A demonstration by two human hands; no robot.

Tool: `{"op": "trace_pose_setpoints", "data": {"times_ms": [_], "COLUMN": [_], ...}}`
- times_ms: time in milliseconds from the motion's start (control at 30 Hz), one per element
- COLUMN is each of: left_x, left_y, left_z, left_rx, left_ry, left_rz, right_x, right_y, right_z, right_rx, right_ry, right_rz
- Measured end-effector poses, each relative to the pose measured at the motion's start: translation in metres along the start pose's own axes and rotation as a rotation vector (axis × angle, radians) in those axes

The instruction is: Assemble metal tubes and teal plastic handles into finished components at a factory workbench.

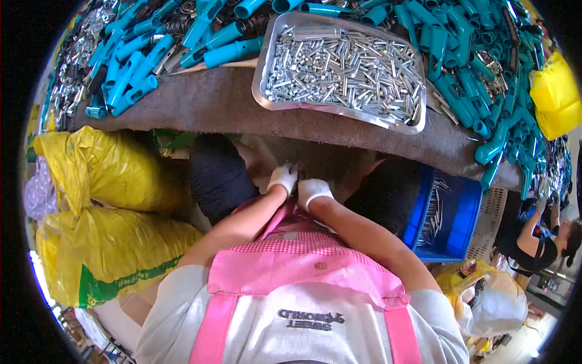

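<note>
In a white glove, my left hand (284, 178) is closed just below the table's near edge, above my lap. My right hand (314, 190), gloved in white too, is closed close beside it. Something small and dark shows at the fingertips between the hands, too small and shaded to name. Beyond them, on the brown cloth-covered table (200, 100), lies a metal tray (262, 82) full of short silvery pins (351, 67). Teal tubular parts (130, 79) are heaped to its left, and more teal parts (467, 79) to its right.
Stuffed yellow sacks (115, 255) stand at my left. At my right is a blue crate (454, 218) with thin metal rods inside. A yellow bag (555, 97) rests at the table's right end. Another person (533, 242) works at the far right, near a white bag (500, 303).
</note>
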State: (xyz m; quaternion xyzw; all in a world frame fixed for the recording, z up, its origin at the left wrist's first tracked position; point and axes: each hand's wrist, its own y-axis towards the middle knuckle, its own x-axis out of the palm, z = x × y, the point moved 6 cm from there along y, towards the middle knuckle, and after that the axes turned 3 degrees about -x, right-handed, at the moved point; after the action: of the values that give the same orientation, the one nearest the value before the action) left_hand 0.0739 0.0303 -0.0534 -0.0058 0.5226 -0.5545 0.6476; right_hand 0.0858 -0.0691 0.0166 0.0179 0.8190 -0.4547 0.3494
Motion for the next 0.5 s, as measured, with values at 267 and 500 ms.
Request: {"op": "trace_pose_setpoints", "data": {"times_ms": [267, 500], "left_x": [-0.022, -0.007], "left_y": [-0.034, -0.017], "left_z": [-0.003, -0.001], "left_rx": [-0.047, -0.014], "left_ry": [-0.510, -0.271], "left_rz": [0.245, 0.205], "right_x": [-0.047, -0.018], "right_y": [-0.013, 0.002], "right_z": [-0.006, 0.001], "right_rx": [-0.257, -0.019], "right_ry": [-0.300, -0.147], "right_rz": [0.031, 0.019]}}
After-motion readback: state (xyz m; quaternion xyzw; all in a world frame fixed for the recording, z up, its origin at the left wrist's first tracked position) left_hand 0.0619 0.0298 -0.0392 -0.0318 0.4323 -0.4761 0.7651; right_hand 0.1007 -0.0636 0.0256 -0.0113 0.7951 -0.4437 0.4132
